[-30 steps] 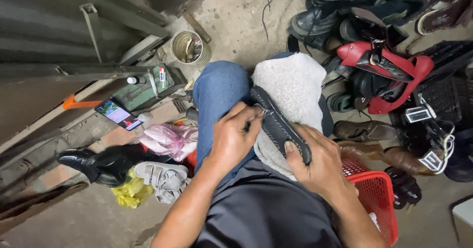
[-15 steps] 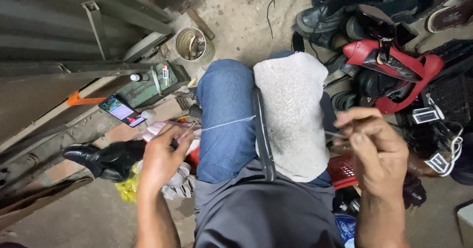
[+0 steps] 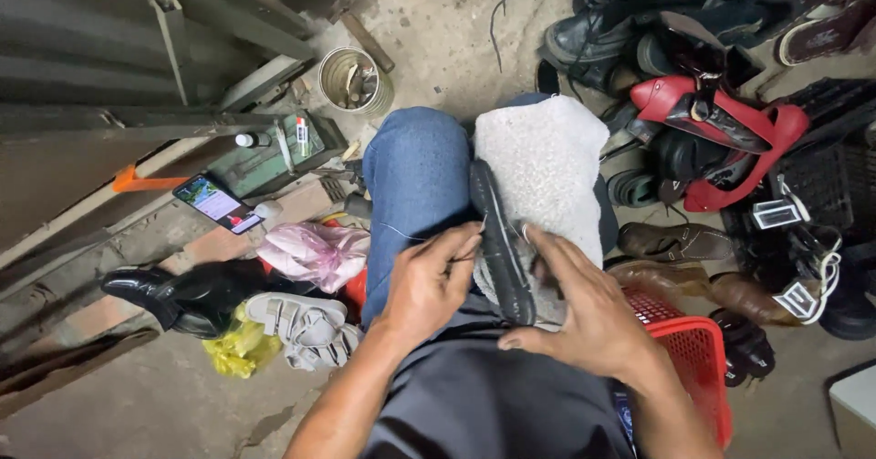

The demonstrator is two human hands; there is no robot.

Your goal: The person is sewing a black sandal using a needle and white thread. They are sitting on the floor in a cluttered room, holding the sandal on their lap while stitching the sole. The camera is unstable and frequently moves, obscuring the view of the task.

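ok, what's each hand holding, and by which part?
Left hand pinches thread beside the black shoe; right hand steadies its lower end.

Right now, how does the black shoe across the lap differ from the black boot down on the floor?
The black shoe lies sole-up on the grey cloth, between left hand and right hand; the black boot lies untouched on the floor. The shoe looks dull, the boot glossy. Both are black.

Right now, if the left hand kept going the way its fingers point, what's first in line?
Likely the black shoe: the left hand points up and right with its fingers at the shoe's edge, pinching a thread as far as I can tell. Depth is unclear.
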